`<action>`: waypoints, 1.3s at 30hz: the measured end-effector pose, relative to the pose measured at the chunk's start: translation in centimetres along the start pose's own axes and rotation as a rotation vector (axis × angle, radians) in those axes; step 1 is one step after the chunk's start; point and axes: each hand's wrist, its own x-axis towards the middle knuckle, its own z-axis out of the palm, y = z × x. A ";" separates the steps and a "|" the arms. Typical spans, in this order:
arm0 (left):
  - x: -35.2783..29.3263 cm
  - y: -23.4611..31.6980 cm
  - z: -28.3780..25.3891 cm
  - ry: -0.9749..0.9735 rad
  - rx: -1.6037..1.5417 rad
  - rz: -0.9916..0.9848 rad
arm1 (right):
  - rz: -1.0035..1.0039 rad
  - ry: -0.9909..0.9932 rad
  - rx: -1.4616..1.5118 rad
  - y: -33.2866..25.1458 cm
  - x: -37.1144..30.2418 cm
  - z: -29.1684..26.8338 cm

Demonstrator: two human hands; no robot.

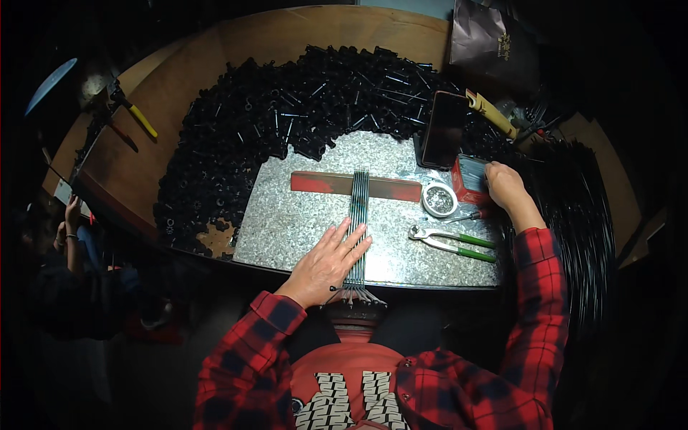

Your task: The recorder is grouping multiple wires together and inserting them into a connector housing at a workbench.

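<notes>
My left hand (320, 271) lies open, its fingers stretched over a row of thin black cables (360, 204) on a speckled stone slab (279, 236). The row crosses a worn red-brown bar (315, 182), and splayed cable ends hang past the near edge. At the right, my right hand (507, 188) is closed at a red box (467, 188) holding pale, slender pieces. Its fingertips are partly hidden, so what they grip cannot be made out. Beside the box stands a round white dish (439, 200) of small metal bits. Green-handled pincers (455, 242) rest nearby.
A heap of small black parts (244, 122) surrounds the slab inside a wooden rim (236, 36). A dark phone-like device (442, 129) stands behind the box. Long black cables (580, 215) hang at the right. Yellow-handled pliers (140, 118) and another person's hand (73, 209) are at the left.
</notes>
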 end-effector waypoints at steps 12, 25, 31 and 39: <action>0.2 0.1 -0.4 -0.045 -0.014 -0.020 | -0.191 0.362 0.387 -8.2 2.0 -3.2; 0.3 -0.3 0.7 0.043 0.106 0.027 | -0.379 0.277 0.306 -16.3 4.3 -0.4; 0.5 -0.4 0.7 0.053 0.124 0.058 | -0.398 0.324 0.273 -16.4 4.6 0.0; 0.4 -0.6 1.0 0.068 0.115 0.064 | -0.390 0.348 0.285 -16.4 4.4 0.0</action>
